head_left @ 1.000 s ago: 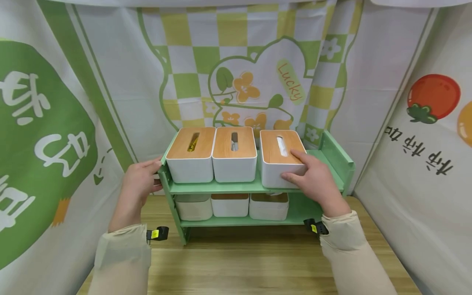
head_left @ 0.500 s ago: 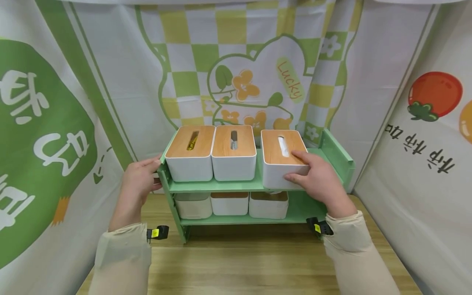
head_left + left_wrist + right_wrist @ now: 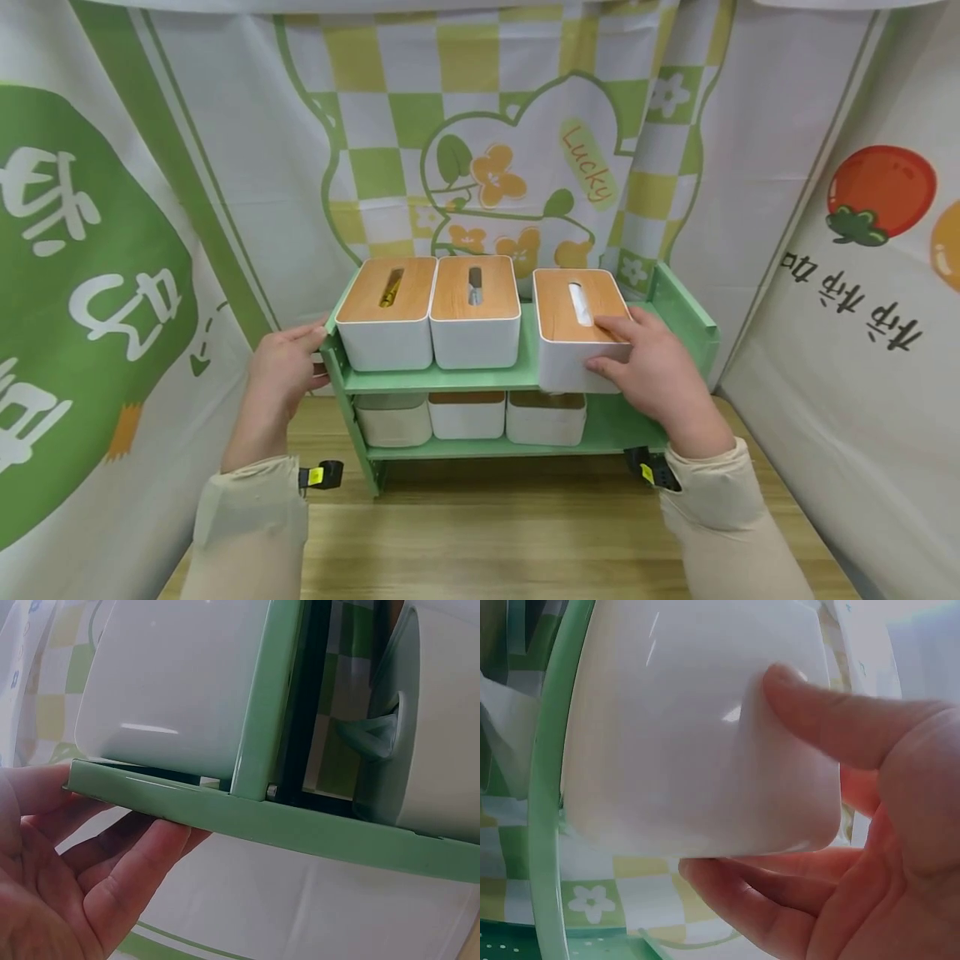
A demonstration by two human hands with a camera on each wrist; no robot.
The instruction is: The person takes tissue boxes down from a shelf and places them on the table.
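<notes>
Left of the two-tier green shelf (image 3: pixel 420 382), printed cloth (image 3: pixel 112 250) hangs with white characters on a green patch. The left hand (image 3: pixel 281 362) is at the shelf's left side panel, its grip drawn in on the panel's edge, fingers against the outer face.

On the shelf's upper tier, at the left end, sits a wood-lidded white tissue box (image 3: pixel 386 346) with something yellow in its slot; just beside it stands a second tissue box (image 3: pixel 476 343), grey in the slot. Below them on the lower tier come a beige box (image 3: pixel 393 421), a white box (image 3: pixel 468 421) and another white box (image 3: pixel 546 421).

Right of the shelf's middle, a third tissue box (image 3: pixel 573 368), white showing in its slot, overhangs the upper tier's front edge. The right hand (image 3: pixel 667 375) holds its right front corner, the grip parted to the corner's width, thumb on the front wall. Beneath the shelf is the wood-grain surface (image 3: pixel 480 533).
</notes>
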